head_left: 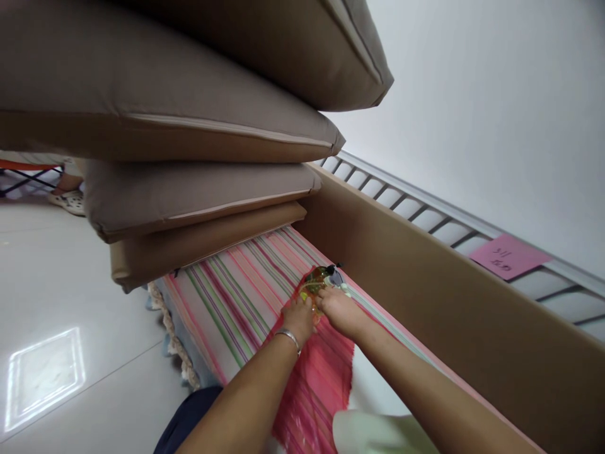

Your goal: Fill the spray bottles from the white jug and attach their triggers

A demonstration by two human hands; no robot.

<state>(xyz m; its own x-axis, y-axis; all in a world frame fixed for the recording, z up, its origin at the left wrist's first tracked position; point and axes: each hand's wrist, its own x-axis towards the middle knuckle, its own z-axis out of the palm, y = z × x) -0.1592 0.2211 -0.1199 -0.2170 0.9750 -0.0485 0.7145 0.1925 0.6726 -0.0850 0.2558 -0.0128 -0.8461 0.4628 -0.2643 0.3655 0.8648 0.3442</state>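
Both hands meet over a cluster of small shiny items (317,277), dark green, yellow and orange, with a black piece at its far end. My left hand (299,317), with a silver bangle on its wrist, has its fingers curled against the near left side of the cluster. From the right, my right hand (339,309) reaches in with bent fingers touching the same cluster. What the fingertips hold is too small and covered to name. A sheer red sheet (326,366) runs under the hands and towards me, lying on a striped cloth (241,277).
Grey-brown cushions (212,189) are stacked high at the far end. A brown padded board (425,271) borders the right side, with a slatted rail and a pink note (509,255) behind it. A pale green rounded thing (378,432) lies close to me. Someone's shoe (70,202) shows far left.
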